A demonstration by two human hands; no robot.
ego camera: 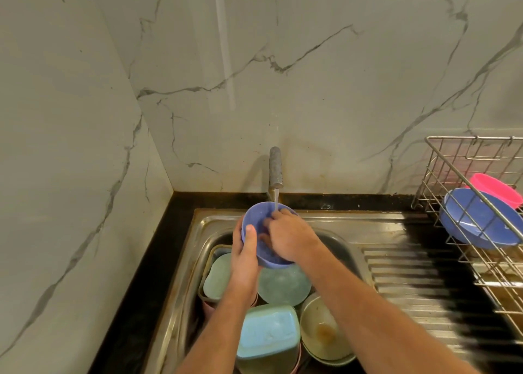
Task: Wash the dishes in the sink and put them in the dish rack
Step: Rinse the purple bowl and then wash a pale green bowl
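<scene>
Tap (275, 169): behind sink (334, 226), above held bowl (261, 226).
Held bowl: between left hand (245, 256) and right hand (288, 236), over sink.
Stacked dishes (283, 286): in sink, below bowl.
Dish rack (464, 192): right of sink, holding two bowls (478, 223).

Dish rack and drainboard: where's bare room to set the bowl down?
The ribbed drainboard between the sink and the dish rack is bare. The rack's near end, in front of the blue bowl and pink bowl, looks free. The sink basin is packed with dishes.
</scene>
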